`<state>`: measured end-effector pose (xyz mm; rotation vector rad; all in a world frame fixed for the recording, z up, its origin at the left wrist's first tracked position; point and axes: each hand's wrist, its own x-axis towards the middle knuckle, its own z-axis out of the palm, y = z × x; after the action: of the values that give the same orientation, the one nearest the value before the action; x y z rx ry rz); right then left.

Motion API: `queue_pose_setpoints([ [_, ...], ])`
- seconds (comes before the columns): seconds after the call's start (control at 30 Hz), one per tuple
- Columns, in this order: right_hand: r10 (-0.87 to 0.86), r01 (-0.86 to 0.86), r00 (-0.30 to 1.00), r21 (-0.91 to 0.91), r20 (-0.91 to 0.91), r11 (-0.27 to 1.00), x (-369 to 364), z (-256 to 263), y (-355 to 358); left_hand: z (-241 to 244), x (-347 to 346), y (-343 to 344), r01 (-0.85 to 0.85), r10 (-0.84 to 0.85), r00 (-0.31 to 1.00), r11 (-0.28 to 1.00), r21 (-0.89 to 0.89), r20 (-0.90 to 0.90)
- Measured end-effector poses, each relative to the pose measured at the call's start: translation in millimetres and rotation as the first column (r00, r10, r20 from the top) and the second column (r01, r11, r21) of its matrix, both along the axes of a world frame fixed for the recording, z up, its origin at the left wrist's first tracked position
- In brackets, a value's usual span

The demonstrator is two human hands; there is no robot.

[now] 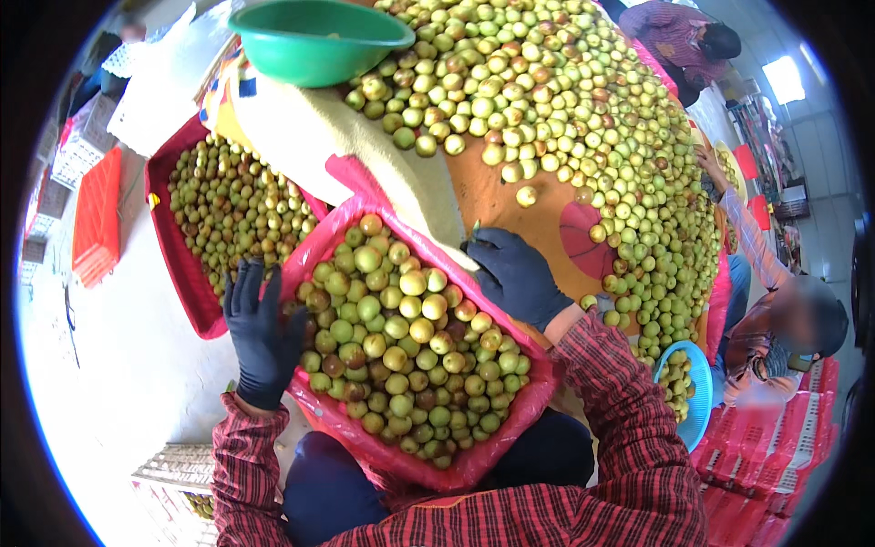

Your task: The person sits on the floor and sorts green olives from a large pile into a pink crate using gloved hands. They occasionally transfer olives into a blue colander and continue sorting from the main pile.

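In front of me, between my knees, a crate lined with pink plastic (509, 455) is filled with green and reddish-brown jujubes (410, 342). My left hand (260, 335), in a black glove, is at the crate's left rim with its fingers apart and nothing in it. Also black-gloved, my right hand (513, 277) is over the far right rim, its fingers drawn together at a small green leaf (476, 229). Its palm side is hidden. Beyond it, a large heap of jujubes (547, 89) covers much of a patterned blanket (492, 191).
A second red-lined crate (160, 225) of jujubes stands at the left. A green basin (307, 51) rests at the heap's far edge, a blue basket (697, 396) at right. Co-workers (759, 349) (673, 41) sit around the heap. Red crates (99, 219) stand on the floor.
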<state>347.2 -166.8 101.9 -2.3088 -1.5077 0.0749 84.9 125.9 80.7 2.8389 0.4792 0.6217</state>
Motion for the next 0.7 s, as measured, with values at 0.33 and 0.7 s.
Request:
queue_pose_setpoints([
  [0.33, -0.189, 0.233, 0.94, 0.13, -0.283, 0.964, -15.0, 8.9, -88.7, -14.6, 29.8, 37.1, -0.239, -0.006, 0.9, 0.83, -0.504, -0.437],
  [0.7, -0.295, 0.083, 0.894, -0.524, -0.336, 0.847, -131.8, 102.7, -277.7, 1.5, 57.2, 23.7, -0.228, -0.037, 0.889, 0.828, -0.512, -0.456],
])
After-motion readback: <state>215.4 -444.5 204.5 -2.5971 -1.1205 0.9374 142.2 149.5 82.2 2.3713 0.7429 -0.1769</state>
